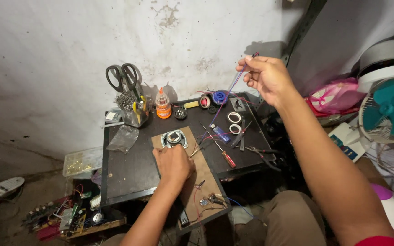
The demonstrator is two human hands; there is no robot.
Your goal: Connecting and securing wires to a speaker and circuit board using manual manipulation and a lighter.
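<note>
From the head view I see my left hand (pixel 173 165) pressed flat on the thin brown rectangular board (pixel 192 175) that lies on the small dark tabletop (pixel 128 168); its fingers are curled down on the board, holding nothing that I can make out, just below the small round grey speaker (pixel 174 138) mounted at the board's far end. My right hand (pixel 266 76) is raised well above the tabletop, up and to the right of the left; its fingers are pinched on the upper end of the thin red and blue wires (pixel 226 95). The wires run long and slack — their axis slanting down and leftward from the pinch toward the board and speaker; so the right hand has the free end, and the left is nearer where they land. Nearby lie a red-handled screwdriver (pixel 224 155), dark pliers (pixel 263 154), black-handled scissors (pixel 121 76) standing in a holder, and a small orange bottle (pixel 163 105) — all apart from both hands.
</note>
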